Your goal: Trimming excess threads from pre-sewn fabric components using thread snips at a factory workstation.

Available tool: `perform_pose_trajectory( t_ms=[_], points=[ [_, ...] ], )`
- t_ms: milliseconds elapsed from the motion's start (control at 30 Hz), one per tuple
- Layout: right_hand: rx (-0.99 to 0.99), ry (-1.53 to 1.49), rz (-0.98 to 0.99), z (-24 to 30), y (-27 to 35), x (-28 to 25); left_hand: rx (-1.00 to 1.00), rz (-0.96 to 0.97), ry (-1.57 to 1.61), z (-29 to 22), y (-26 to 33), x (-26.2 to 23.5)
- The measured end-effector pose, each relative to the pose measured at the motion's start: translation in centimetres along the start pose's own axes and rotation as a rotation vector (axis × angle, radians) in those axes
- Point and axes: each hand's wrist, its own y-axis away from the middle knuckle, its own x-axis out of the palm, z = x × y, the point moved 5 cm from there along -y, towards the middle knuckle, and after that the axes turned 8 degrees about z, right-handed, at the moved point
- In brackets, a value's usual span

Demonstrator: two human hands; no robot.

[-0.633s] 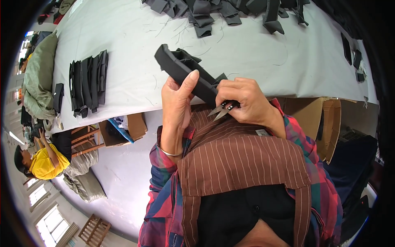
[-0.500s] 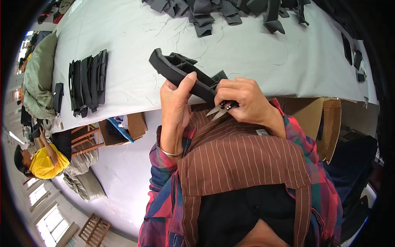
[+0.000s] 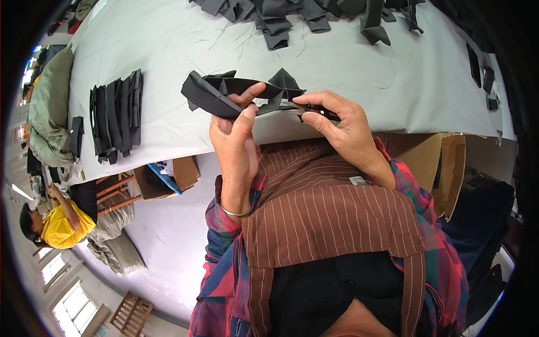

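Note:
Near the table's front edge, my left hand (image 3: pixel 236 126) grips a dark grey strip of sewn fabric (image 3: pixel 210 95), thumb on the near side and fingers behind. The strip is folded, with several flaps standing up along it. My right hand (image 3: pixel 339 121) is closed around small thread snips (image 3: pixel 325 110), the handles between thumb and fingers. Their blades point left and touch the right part of the fabric; the fabric partly hides the tips, so I cannot tell whether they cut anything.
A row of folded dark strips (image 3: pixel 116 115) lies at the left of the white-covered table (image 3: pixel 168 56). More dark pieces (image 3: pixel 275 22) are heaped at the back, with loose threads before them. Cardboard boxes (image 3: pixel 452 174) stand below. A person in yellow (image 3: pixel 67 224) is at the far left.
My left hand has shifted slightly left and turned the fabric strip, spreading its folds. My right hand has swung the snips up from near the apron to the fabric, blades now pointing left.

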Motion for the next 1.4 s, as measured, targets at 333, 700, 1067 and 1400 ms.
perform_pose_trajectory(
  t_ms=[333, 700, 1067, 1400],
  points=[
    [-0.018, 0.022, -0.082, 0.1, -0.1, -0.3, 0.032, 0.018, -0.085, 0.2, -0.2, 0.5],
    [-0.06, 0.257, -0.089, 0.5, 0.1, -0.8, 0.101, 0.039, -0.238, 0.2, -0.4, 1.0],
    [-0.037, 0.232, -0.151, 0.0, 0.1, -0.9, 0.098, 0.041, -0.304, 0.4, -0.7, 1.1],
    [0.041, 0.148, -0.188, -0.7, 0.2, -1.1, 0.109, 0.033, -0.337, 0.4, -1.0, 1.3]
  ],
)
